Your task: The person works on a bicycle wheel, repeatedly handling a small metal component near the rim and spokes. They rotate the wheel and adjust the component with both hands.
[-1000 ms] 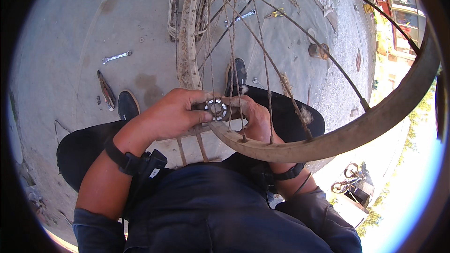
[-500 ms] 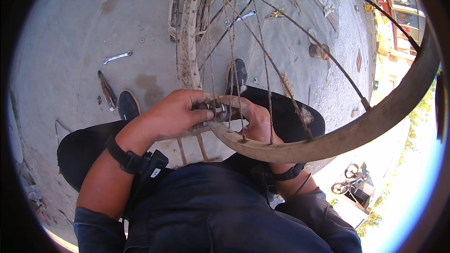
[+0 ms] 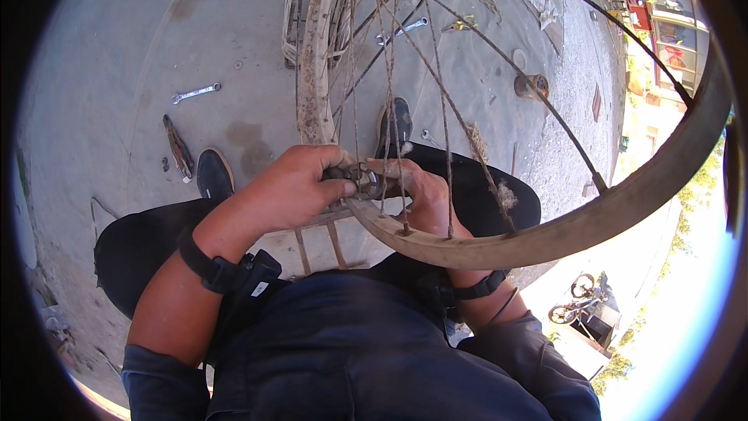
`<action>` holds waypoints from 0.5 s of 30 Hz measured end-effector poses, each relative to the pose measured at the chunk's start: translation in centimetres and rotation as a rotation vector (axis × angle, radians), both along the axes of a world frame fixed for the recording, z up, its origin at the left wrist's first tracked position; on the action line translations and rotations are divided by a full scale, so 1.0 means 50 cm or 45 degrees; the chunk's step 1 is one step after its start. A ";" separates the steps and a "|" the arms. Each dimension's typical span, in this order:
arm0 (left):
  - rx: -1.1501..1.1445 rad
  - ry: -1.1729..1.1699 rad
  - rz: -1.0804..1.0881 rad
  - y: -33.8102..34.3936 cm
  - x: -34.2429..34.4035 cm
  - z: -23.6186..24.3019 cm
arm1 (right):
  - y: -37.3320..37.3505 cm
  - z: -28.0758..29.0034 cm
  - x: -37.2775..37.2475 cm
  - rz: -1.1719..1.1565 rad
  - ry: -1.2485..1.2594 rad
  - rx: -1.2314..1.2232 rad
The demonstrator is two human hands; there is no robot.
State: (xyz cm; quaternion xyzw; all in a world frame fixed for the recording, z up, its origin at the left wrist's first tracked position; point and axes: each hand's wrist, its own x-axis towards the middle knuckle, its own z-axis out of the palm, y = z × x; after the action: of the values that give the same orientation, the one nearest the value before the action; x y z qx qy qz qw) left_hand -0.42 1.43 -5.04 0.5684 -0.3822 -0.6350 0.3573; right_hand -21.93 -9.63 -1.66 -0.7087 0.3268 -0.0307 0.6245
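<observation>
A spoked wheel with a bare, dirty rim [image 3: 499, 255] curves across the front and right, its rusty spokes [image 3: 446, 125] running up to a hub at the top. My left hand [image 3: 288, 187] is closed, thumb and fingers pinching a small dark and shiny metal part [image 3: 369, 179] beside the rim's left end. From behind the spokes my right hand [image 3: 427, 196] reaches to the same part, its fingers curled against it. The spokes and my left hand partly cover those fingertips, and the part's exact kind does not show.
On the concrete lie a wrench [image 3: 196, 93], pliers [image 3: 178, 148], another wrench [image 3: 403, 31] behind the spokes and yellow-handled pliers [image 3: 461, 23]. A rusty can [image 3: 531, 86] stands to the right. My shoes [image 3: 215, 175] flank the wheel's frame. Fluff clings to a spoke.
The wheel has turned very slightly, the spoke ends at the right shifting a little left and down along the rim's curve. Both hands stay at the metal part, with only slight finger movement.
</observation>
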 end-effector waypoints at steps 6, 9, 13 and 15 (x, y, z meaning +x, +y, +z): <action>0.026 -0.029 0.005 0.001 -0.002 0.005 | -0.004 -0.001 0.000 0.102 0.011 -0.148; 0.047 0.084 0.052 0.005 -0.005 -0.001 | -0.005 -0.002 0.000 0.109 0.017 -0.133; 0.231 0.230 0.080 -0.002 -0.001 0.007 | -0.004 -0.005 0.000 0.122 0.016 -0.173; 0.265 0.244 0.073 -0.004 0.001 0.009 | -0.003 -0.017 -0.008 0.089 0.005 -0.118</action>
State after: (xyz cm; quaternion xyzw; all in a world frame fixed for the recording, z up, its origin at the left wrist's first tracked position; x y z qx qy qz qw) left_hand -0.39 1.22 -4.61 0.5498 -0.2621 -0.7120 0.3493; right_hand -22.35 -9.81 -2.51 -0.7479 0.3012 -0.0227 0.5911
